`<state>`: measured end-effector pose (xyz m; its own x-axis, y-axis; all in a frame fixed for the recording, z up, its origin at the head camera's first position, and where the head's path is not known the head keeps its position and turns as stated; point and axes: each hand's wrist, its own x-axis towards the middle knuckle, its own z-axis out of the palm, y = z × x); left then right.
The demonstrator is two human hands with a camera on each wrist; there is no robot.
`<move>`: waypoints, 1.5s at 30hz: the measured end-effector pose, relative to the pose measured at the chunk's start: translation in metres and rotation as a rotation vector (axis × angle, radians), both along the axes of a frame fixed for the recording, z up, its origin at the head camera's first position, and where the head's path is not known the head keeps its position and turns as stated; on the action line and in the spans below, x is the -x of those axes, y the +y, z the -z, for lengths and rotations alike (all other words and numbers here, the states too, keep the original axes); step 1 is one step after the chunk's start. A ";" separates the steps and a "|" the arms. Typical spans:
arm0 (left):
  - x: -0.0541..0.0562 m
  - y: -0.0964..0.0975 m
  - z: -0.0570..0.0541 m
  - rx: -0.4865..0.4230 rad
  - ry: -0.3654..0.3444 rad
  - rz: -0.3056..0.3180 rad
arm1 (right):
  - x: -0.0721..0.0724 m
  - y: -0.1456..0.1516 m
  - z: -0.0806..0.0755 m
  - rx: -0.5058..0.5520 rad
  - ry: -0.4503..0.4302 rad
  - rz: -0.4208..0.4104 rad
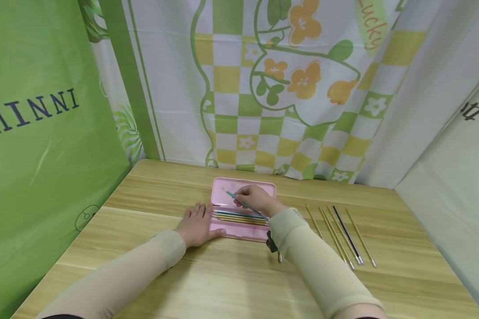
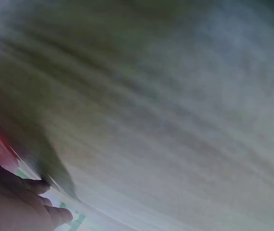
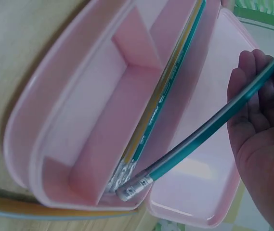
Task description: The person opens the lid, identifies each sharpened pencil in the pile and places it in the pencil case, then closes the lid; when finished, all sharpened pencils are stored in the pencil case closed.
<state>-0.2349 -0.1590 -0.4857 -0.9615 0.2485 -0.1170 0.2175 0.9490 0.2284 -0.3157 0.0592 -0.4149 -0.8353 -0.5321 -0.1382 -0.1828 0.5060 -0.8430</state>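
Note:
A pink pencil case (image 1: pixel 233 229) lies on the table with its lid (image 1: pixel 222 186) folded back. My left hand (image 1: pixel 197 226) rests against the case's left end, fingers straight, thumb stretched along the front edge. Between thumb and fingers, my right hand (image 1: pixel 255 197) pinches a teal pencil (image 3: pixel 199 134) over the case, tilted, point toward the upper left. Its eraser end hangs over the right end of the rear compartment. In that compartment lie several yellow and teal pencils (image 1: pixel 239 218), side by side. The front compartments show bare pink plastic (image 3: pixel 93 96) and a divider.
To the right of the case, several yellow pencils (image 1: pixel 330 228) and a black pencil (image 1: pixel 346 235) lie spread on the wooden table (image 1: pixel 223 283). Another pencil end (image 1: pixel 280 257) pokes out beside the right wrist. Printed curtains (image 1: pixel 175 88) hang behind and at both sides.

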 end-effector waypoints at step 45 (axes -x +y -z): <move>-0.001 0.000 0.000 -0.015 -0.001 0.017 | -0.004 0.081 0.017 0.203 -0.117 0.108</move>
<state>-0.2340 -0.1592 -0.4857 -0.9570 0.2669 -0.1140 0.2337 0.9416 0.2425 -0.3115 0.1398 -0.4315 -0.8736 -0.4671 -0.1366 -0.0322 0.3357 -0.9414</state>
